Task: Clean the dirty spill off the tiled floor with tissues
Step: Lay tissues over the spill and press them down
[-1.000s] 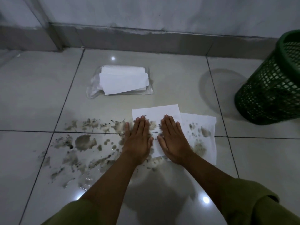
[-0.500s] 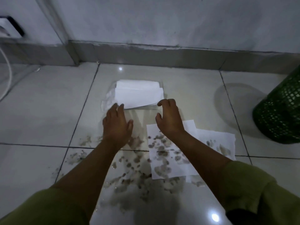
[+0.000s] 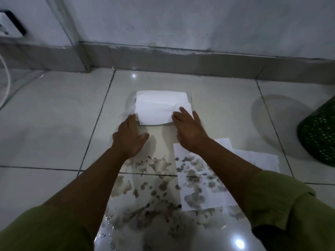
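1. The grey-brown muddy spill covers the glossy white tiled floor; most is left.
2. Two stained white tissues lie on its right part.
3. The left hand, fingers loosely apart, touches the clear-wrapped white tissue pack; the right hand pinches its top sheet.

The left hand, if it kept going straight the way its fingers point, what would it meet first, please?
Most likely the near left edge of the tissue pack: the left hand lies flat on the floor, fingertips already at the pack's clear wrapper. Whether they touch it is hard to tell.
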A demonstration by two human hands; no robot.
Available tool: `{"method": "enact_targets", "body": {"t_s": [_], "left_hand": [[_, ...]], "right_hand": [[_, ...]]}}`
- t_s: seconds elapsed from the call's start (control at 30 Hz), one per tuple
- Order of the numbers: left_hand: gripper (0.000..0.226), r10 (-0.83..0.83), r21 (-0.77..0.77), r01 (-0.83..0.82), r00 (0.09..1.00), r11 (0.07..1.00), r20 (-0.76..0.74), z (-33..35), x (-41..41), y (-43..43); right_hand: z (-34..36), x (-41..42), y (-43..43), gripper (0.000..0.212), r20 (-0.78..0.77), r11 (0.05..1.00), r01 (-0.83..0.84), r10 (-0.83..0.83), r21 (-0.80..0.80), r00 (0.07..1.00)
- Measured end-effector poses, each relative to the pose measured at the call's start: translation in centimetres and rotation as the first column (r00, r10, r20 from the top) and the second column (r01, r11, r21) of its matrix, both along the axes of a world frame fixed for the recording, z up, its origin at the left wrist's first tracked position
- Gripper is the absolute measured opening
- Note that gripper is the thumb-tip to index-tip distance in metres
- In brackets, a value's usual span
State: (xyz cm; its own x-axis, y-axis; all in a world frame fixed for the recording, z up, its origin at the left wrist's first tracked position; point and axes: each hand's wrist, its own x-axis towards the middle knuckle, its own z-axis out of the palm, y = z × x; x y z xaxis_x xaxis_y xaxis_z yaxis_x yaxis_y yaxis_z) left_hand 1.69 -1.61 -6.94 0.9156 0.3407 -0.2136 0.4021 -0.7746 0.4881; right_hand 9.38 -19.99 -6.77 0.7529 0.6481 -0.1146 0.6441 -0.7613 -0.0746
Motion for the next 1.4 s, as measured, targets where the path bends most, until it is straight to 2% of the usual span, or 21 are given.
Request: {"method": "enact_targets", "body": {"t_s": [0.17, 0.27, 0.33, 0.5, 0.67, 0.83, 0.9, 0.97, 1.03, 1.1, 1.13, 1.17, 1.2, 1.23, 1.3, 1.33, 1.4], "left_hand": [[0.074, -0.004, -0.013, 0.004, 1.0, 1.0, -0.009, -0.1, 0.0, 0.2], [0.074, -0.001, -0.01, 0.001, 1.0, 1.0, -0.015, -0.2, 0.1, 0.2], [0.073, -0.005, -0.002, 0.005, 1.0, 1.0, -0.012, -0.4, 0.1, 0.2], [0.064, -0.011, -0.013, 0.011, 1.0, 1.0, 0.009, -0.5, 0.3, 0.2], [0.071, 0.02, 0.007, -0.02, 0.997, 1.0, -0.069, -0.6, 0.5, -0.3], [0.074, 0.008, 0.036, -0.004, 0.994, 0.999, -0.113, -0.3, 0.1, -0.3], [0.072, 0.032, 0.063, -0.029, 0.998, 0.998, -0.044, 0.2, 0.1, -0.9], [0.064, 0.1, 0.023, -0.103, 0.989, 0.994, 0.108, 1.0, 0.0, -1.7], [0.047, 0.116, -0.013, -0.118, 0.94, 0.993, 0.321, 2.2, 0.0, -3.1], [0.031, 0.147, -0.123, -0.104, 0.893, 0.987, 0.424, 3.6, 0.6, -4.6], [0.031, 0.245, -0.289, -0.133, 0.884, 0.948, 0.399, 4.7, 0.9, -5.4], [0.035, 0.369, -0.504, -0.178, 0.877, 0.845, 0.308, 6.1, 1.2, -6.5], [0.042, 0.468, -0.687, -0.236, 0.867, 0.687, 0.171, 7.4, 1.6, -7.4], [0.048, 0.509, -0.788, -0.297, 0.86, 0.539, 0.024, 8.3, 1.8, -8.2], [0.041, 0.468, -0.853, -0.379, 0.864, 0.36, -0.186, 9.7, 1.8, -9.6], [0.029, 0.422, -0.863, -0.395, 0.873, 0.314, -0.246, 10.1, 1.3, -10.5], [0.008, 0.366, -0.868, -0.398, 0.887, 0.298, -0.281, 10.2, 0.3, -12.1]], "right_hand": [[0.0, 0.0, 0.1, 0.044, -0.069, 1.0, 0.023, -0.022, 0.017, 0.997], [0.1, 0.0, 0.3, 0.045, -0.049, 0.999, 0.031, -0.032, -0.02, 0.998], [0.5, 0.1, 0.6, 0.047, -0.036, 0.999, 0.052, -0.052, 0.015, 0.998], [2.2, 0.9, 0.9, 0.033, 0.006, 0.963, 0.137, -0.142, 0.232, 0.99], [5.3, 1.7, 0.7, 0.018, 0.066, 0.815, 0.137, -0.21, 0.563, 0.976], [8.0, 2.1, -0.7, 0.017, 0.121, 0.709, 0.075, -0.222, 0.701, 0.968], [8.7, 1.8, -1.7, 0.018, 0.126, 0.698, 0.047, -0.194, 0.714, 0.973], [9.0, 1.5, -2.6, 0.023, 0.126, 0.705, 0.025, -0.161, 0.708, 0.979], [9.3, 1.2, -3.9, 0.03, 0.14, 0.73, 0.012, -0.147, 0.683, 0.979], [9.6, 0.8, -5.2, 0.033, 0.177, 0.753, -0.025, -0.122, 0.657, 0.977], [9.8, 0.6, -5.9, 0.032, 0.209, 0.771, -0.06, -0.096, 0.634, 0.973], [10.0, 0.2, -6.7, 0.03, 0.243, 0.794, -0.099, -0.063, 0.6, 0.968], [10.2, -0.1, -7.4, 0.027, 0.267, 0.816, -0.132, -0.028, 0.563, 0.963], [10.4, -0.6, -8.3, 0.025, 0.276, 0.834, -0.15, -0.002, 0.531, 0.961], [10.3, -1.6, -10.0, 0.024, 0.271, 0.859, -0.159, 0.025, 0.486, 0.962], [10.2, -2.4, -10.9, 0.023, 0.27, 0.869, -0.159, 0.031, 0.468, 0.962], [9.5, -4.0, -12.5, 0.023, 0.275, 0.898, -0.163, 0.049, 0.408, 0.96]]}}
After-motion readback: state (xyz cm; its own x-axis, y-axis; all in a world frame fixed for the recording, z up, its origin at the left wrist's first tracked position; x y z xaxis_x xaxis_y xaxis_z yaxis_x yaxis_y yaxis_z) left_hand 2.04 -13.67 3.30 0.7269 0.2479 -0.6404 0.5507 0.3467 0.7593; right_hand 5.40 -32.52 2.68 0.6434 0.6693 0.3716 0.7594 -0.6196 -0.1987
